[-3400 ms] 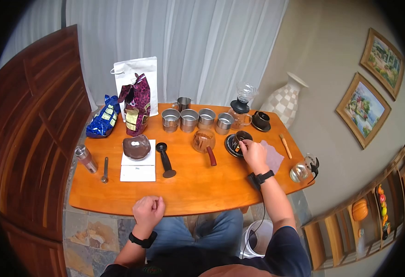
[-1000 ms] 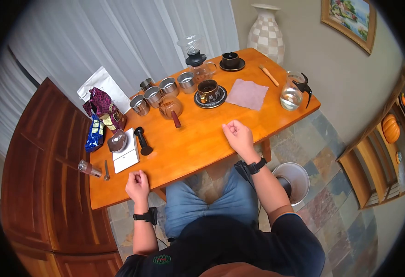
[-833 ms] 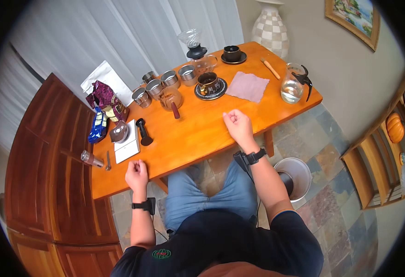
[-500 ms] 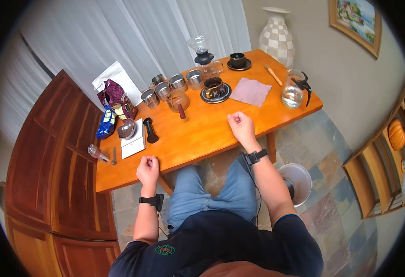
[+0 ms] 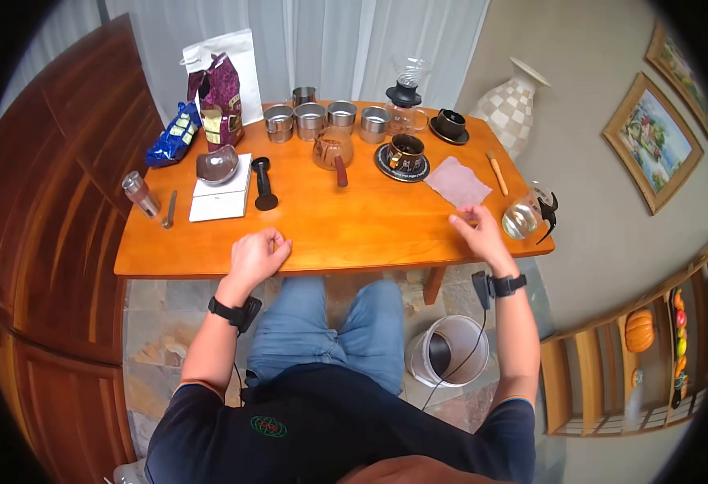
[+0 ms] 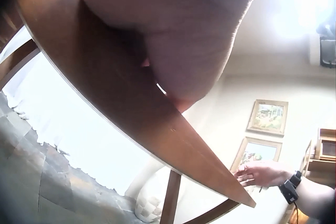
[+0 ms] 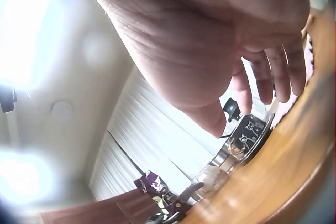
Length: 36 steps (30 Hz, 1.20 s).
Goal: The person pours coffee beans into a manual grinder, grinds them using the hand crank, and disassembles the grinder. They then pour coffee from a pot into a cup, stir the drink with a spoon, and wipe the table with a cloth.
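At the table's right front, my right hand (image 5: 485, 235) is held close to the pink cloth (image 5: 457, 182), its fingers spread and relaxed with nothing in them. The right wrist view has those fingers (image 7: 266, 85) hanging loose, with a dark patterned cup (image 7: 251, 131) behind them. That cup (image 5: 406, 149) stands upright on a black saucer (image 5: 386, 167), left of the cloth. My left hand (image 5: 257, 255) rests loosely curled at the front edge, holding nothing. Nearest to it are a black scoop-shaped tool (image 5: 264, 190) and a white scale (image 5: 218, 203) with a dark bowl (image 5: 217, 166) on it.
Several metal cups (image 5: 311, 121) line the back, with a brown glass pot (image 5: 334, 150) before them. A glass dripper (image 5: 406, 97) on a server stands behind the saucer. A glass jug (image 5: 522, 219) is at the right edge, near a wood-handled brush (image 5: 497, 173). Coffee bags (image 5: 222, 101) stand left.
My right hand let go of the cup and drew back, then moved right towards the cloth, its fingers loosening. My left hand stays at the front edge. The head view has swung about.
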Motion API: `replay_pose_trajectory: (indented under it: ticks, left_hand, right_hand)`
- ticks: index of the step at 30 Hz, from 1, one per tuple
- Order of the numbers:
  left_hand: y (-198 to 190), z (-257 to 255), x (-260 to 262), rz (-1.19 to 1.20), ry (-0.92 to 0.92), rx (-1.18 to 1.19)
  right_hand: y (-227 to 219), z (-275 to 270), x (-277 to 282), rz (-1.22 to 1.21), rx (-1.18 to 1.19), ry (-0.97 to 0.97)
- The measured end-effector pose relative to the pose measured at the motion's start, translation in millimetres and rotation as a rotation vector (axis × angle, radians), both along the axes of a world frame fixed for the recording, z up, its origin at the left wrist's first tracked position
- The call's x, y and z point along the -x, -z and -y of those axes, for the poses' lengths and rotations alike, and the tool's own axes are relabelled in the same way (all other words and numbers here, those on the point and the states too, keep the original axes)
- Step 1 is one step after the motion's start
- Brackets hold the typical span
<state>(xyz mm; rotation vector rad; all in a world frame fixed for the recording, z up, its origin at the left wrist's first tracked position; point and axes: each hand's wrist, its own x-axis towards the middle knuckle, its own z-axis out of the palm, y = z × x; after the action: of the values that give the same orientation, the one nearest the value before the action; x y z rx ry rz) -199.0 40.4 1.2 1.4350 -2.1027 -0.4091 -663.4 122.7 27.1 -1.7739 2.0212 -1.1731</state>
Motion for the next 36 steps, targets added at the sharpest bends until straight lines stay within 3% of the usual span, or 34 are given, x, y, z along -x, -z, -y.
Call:
replay_pose_trajectory:
  ticks: [8,18,20,24,28,36]
  left_hand:
    - [-3.6,9.6,-1.1,-0.061,0.116,-0.003]
    - [-3.9,9.5,-9.8,-0.237,0.200,-0.004]
    - [-2.7,8.5,-11.8,-0.212,0.223,0.007]
    - [-6.0,8.1,-13.8,-0.244,0.247,-0.023]
    - [-3.5,10.9,-15.1,-0.242,0.288,-0.003]
    - [-8.5,13.2,-9.6,-0.245,0.321,0.013]
  right_hand:
    - [-12.6,73.9,33.5,-0.485,-0.342,0.065]
    - [-2.3,142.7,37.3,-0.537,-0.738,0.275]
    - [-10.6,143.0,37.4,-0.441,-0.838,0.230]
    - [-30.3,154.3,46.1,-0.630,-1.010,0.085]
    - [-40.2,166.0,63.3,-0.594,-1.077,-0.029]
    - [-39.4,209.6,70.9,-0.622,-1.092,0.014]
